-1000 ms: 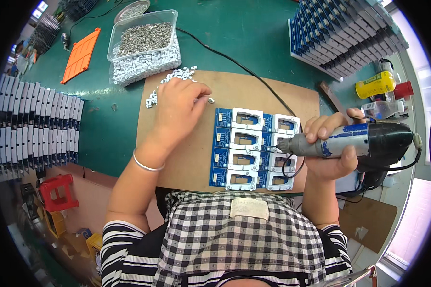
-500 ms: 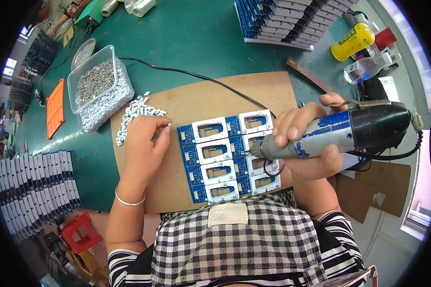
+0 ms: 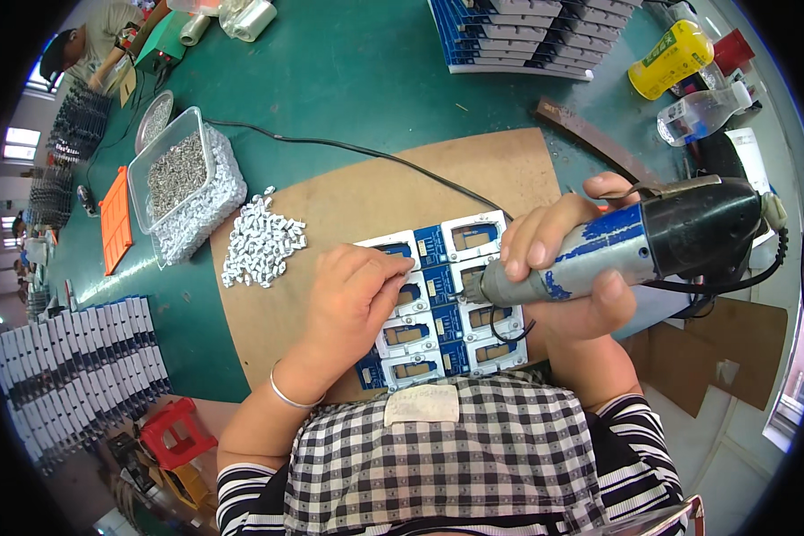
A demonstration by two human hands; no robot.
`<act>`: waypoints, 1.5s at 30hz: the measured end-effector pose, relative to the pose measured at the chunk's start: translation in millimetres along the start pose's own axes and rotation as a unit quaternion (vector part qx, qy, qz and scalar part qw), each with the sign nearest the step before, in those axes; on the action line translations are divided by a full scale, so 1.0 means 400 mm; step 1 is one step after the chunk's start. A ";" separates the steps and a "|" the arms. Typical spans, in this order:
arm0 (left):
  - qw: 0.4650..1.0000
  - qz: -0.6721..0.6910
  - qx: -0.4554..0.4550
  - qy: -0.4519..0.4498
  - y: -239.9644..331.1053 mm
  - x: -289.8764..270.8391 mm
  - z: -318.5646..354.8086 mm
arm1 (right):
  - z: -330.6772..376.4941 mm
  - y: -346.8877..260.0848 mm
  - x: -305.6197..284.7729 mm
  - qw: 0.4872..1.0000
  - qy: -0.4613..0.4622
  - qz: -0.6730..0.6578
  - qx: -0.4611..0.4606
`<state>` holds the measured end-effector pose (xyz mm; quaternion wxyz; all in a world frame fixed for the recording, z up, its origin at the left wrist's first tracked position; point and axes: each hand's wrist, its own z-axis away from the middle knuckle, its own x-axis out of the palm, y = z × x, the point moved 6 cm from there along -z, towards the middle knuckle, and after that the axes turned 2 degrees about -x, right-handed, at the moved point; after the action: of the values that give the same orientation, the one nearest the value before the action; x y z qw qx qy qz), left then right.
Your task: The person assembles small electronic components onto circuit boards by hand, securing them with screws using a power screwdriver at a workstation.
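Head view: my left hand (image 3: 353, 295), fingertips pinched together on what I cannot tell, over the blue circuit-board panel (image 3: 439, 286) lying on brown board (image 3: 353, 207). My right hand (image 3: 590, 313), fingers wrapped round the electric screwdriver (image 3: 597, 250), best steadied square.

On worktop (image 3: 348, 80): backing sheet (image 3: 348, 205). On sheet: plastic-parts heap (image 3: 263, 241) left, circuit-board panel (image 3: 448, 320) right. Left of heap: screw tub (image 3: 212, 174). Behind sheet: circuit-board stack (image 3: 527, 40).

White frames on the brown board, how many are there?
8 white frames: four in the left column, four in the right. The left hand and power tool partly cover some.
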<state>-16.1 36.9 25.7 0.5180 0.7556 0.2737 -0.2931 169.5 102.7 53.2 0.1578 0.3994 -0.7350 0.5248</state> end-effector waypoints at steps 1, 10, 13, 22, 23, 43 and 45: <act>1.000 -0.004 0.002 -0.002 -0.002 0.003 0.002 | 0.003 -0.003 -0.002 1.000 0.001 -0.003 -0.003; 0.998 -0.041 0.039 0.010 0.018 0.011 0.003 | 0.013 0.003 -0.015 1.000 0.002 -0.017 0.016; 0.995 -0.074 0.068 0.020 0.032 0.011 0.003 | 0.013 0.011 -0.012 1.000 0.010 0.017 0.006; 0.996 -0.072 0.049 0.012 0.003 -0.018 0.012 | 0.017 0.017 -0.018 0.999 0.021 -0.009 0.045; 0.994 -0.087 0.067 0.014 0.011 -0.016 0.014 | 0.017 0.017 -0.018 0.999 0.023 -0.005 0.044; 0.996 0.057 0.052 0.044 -0.038 -0.001 0.026 | -0.028 0.008 0.146 0.969 -0.168 0.181 0.017; 0.995 0.079 0.035 0.051 -0.041 -0.004 0.026 | -0.040 0.039 0.156 0.961 -0.208 0.158 0.086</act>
<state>-30.7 32.1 13.8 0.4985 0.8062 0.2287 -0.2218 115.3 92.6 90.2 -0.1184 0.3908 -0.7571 0.5100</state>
